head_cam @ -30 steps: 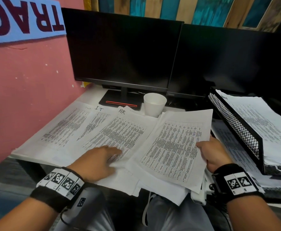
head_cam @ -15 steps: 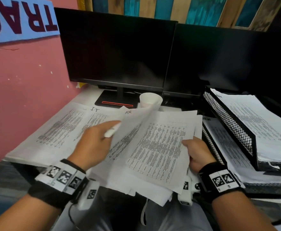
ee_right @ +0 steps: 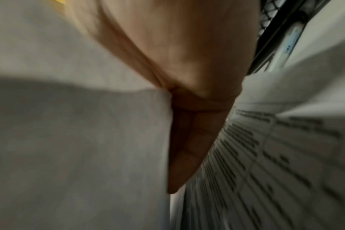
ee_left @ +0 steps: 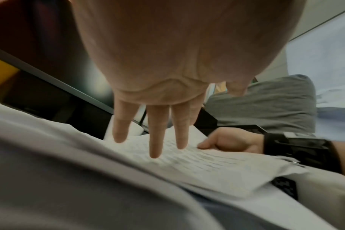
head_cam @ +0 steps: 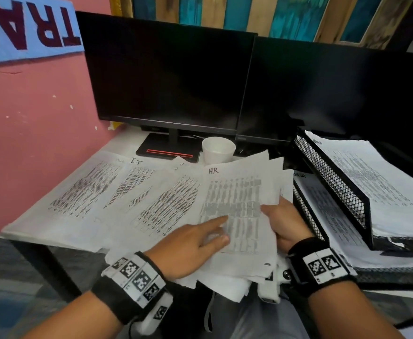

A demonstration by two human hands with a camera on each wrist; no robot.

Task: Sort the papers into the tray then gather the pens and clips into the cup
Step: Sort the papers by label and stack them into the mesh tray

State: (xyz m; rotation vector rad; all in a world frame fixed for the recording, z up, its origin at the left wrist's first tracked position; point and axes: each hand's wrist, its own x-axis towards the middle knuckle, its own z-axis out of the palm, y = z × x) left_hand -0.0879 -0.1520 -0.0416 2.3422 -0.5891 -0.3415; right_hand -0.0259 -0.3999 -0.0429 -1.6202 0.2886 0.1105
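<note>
My right hand (head_cam: 282,222) grips the right edge of a stack of printed papers (head_cam: 237,199) whose top sheet is marked HR; its fingers (ee_right: 189,149) lie under the sheets. My left hand (head_cam: 195,243) lies flat on that top sheet with straight fingers (ee_left: 158,132). More printed sheets (head_cam: 90,189), one marked IT, lie spread over the left of the white desk. A white cup (head_cam: 217,150) stands upright behind the papers. The black mesh tray (head_cam: 335,189) at the right holds paper on both tiers. No pens or clips show.
Two dark monitors (head_cam: 168,79) stand at the back, one on a black base (head_cam: 168,149) beside the cup. A pink wall (head_cam: 29,130) bounds the desk on the left. My lap lies below the desk's front edge.
My left hand held a sheet lifted and has laid it aside, coming down flat on the HR sheet. The right hand kept its grip on the stack's right edge.
</note>
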